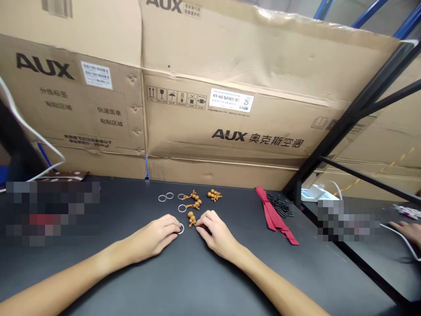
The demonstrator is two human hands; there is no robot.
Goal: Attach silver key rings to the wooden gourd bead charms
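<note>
My left hand rests on the dark table with its fingertips closed on the edge of a metal key ring. Across from it, my right hand pinches the end of a small brown gourd pendant, which lies between the two hands. Just beyond are two key rings with gourd pendants attached, the nearer ring and the farther ring. Two loose key rings sit to their left. More gourd pendants lie grouped to the right.
Red ribbon strips and a pile of black pieces lie at the right. Large cardboard boxes stand behind the table. A black metal frame slants along the right, with another person's hand beyond it.
</note>
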